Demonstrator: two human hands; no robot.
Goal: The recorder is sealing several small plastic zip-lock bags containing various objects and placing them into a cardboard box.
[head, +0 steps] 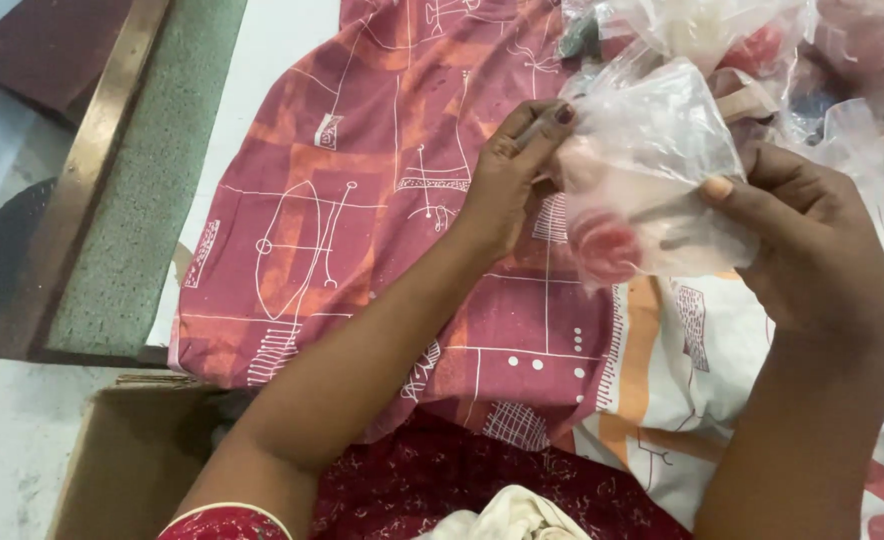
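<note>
Holding a clear plastic bag [662, 170] up between both hands here, so we start at the grips. Our left hand [507, 175] is closed at the bag's upper left edge, thumb and fingertips pinched on the film, with what looks like a thin grey stick-like thing caught in the same pinch (too blurry to say what it is). Our right hand [812, 240] is curled around the bag's right side, thumb pressed on the front of the plastic, fingers wrapped behind, so it's mostly closed too.

The bag sits right between the two hands, touching both, and it hangs roughly top-left to bottom-right. Inside, a round pink-red piece [605, 247] rests low at the bottom left corner, nearer our left wrist than our right hand, and some paler stuff sits above it.

Going outward: more crumpled clear bags [762, 40] with reddish bits lie just behind, at the top right. Everything is over a maroon and orange printed cloth [362, 180] with white line drawings. A cardboard box [132, 460] sits at the lower left, and a green mat with a wooden frame [132, 170] lies off to the left.
</note>
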